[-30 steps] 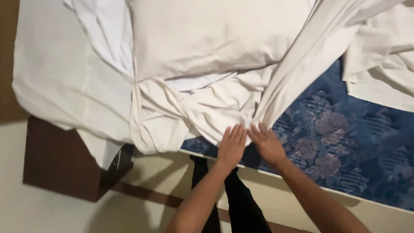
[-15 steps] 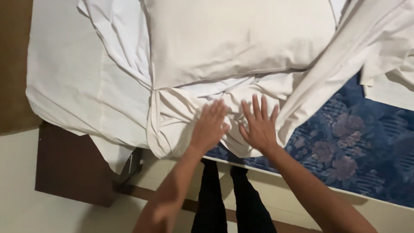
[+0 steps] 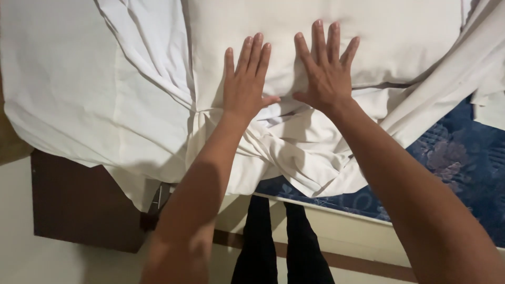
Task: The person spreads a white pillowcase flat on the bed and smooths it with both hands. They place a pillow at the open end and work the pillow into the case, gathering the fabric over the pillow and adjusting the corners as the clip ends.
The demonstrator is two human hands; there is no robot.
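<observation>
A white pillow lies across the top of the bed. My left hand and my right hand rest flat on its near edge, side by side, fingers spread, holding nothing. Just below them a white sheet is bunched into crumpled folds at the mattress edge. A second white sheet spreads out to the left and hangs over the corner.
The bare mattress, dark blue with a flower pattern, shows at the right. A dark brown wooden bed frame sticks out at the lower left. My legs in black trousers stand by the bed on a pale floor.
Both hands have moved up from the bunched sheet at the mattress edge onto the pillow. The view has shifted closer over the bed.
</observation>
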